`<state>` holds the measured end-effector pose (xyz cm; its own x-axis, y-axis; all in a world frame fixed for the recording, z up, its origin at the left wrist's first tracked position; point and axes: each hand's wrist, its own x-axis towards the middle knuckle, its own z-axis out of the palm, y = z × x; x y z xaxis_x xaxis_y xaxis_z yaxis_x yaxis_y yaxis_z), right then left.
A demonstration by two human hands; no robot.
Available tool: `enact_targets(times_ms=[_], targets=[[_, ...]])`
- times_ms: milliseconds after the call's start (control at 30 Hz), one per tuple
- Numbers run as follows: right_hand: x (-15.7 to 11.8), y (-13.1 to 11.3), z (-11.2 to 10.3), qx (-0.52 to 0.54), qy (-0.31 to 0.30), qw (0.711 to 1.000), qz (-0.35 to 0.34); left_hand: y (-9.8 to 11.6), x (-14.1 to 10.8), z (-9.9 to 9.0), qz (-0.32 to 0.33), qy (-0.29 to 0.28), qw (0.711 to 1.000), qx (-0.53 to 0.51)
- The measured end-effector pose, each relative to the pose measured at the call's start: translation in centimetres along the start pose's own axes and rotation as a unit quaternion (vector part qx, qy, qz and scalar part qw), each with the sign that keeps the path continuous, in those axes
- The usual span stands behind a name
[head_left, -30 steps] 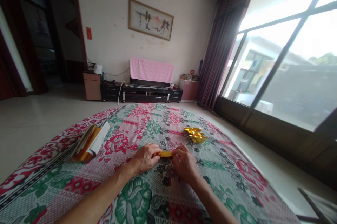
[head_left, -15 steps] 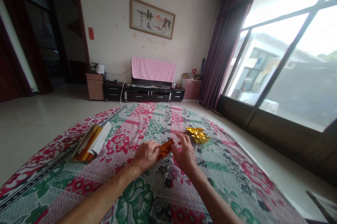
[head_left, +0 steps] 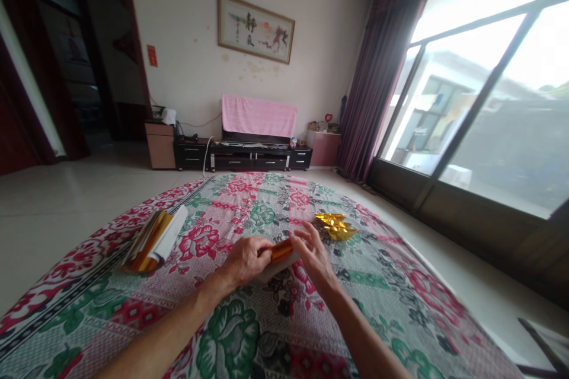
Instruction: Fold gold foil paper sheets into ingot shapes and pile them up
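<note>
Gold paper point(head_left: 281, 250) is gripped by L hand point(head_left: 247, 260); at paper's R end, R hand point(head_left: 315, 255) is held half-spread, grip unclear; gold pcs point(head_left: 338, 228) are set beyond paper.

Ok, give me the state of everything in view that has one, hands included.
Gold sheet: bent, not flat
Left hand: closed on the sheet
Right hand: fingers parted, at sheet's right end
Paper stack: curled
Gold pieces: folded, set down
Patterned cloth: spread out
Pink cloth: draped
Curtain: gathered

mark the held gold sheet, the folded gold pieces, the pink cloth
Gold sheet point(head_left: 281, 251), head view: gold side.
Folded gold pieces point(head_left: 338, 228), head view: middle of the cluster.
Pink cloth point(head_left: 259, 114), head view: centre of its front.
</note>
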<state>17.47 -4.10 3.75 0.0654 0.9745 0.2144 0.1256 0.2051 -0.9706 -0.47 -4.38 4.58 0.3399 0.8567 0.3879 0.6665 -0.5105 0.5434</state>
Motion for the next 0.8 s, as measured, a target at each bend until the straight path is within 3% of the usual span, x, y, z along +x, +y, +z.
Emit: enact_targets(times_ms=[167,367,500,633,800], targets=[[-0.4,-0.6,-1.1,0.074,-0.147,0.984,0.071,-0.5,0.1,-0.4,0.012,-0.028,0.999,-0.025],[-0.5,-0.1,-1.5,0.038,-0.220,0.972,0.076,-1.4,0.0,-0.3,-0.008,-0.055,0.996,-0.067],[-0.4,0.1,-1.5,-0.107,-0.217,0.970,0.008,-1.8,-0.1,0.3,-0.015,-0.072,0.995,-0.063],[-0.3,0.4,-1.5,-0.264,-0.177,0.943,-0.096,-1.9,-0.1,0.7,0.021,-0.070,0.997,-0.020],[-0.3,0.9,-1.5,-0.326,-0.156,0.921,-0.143,-2.3,-0.1,0.4,0.026,-0.072,0.997,0.024]])
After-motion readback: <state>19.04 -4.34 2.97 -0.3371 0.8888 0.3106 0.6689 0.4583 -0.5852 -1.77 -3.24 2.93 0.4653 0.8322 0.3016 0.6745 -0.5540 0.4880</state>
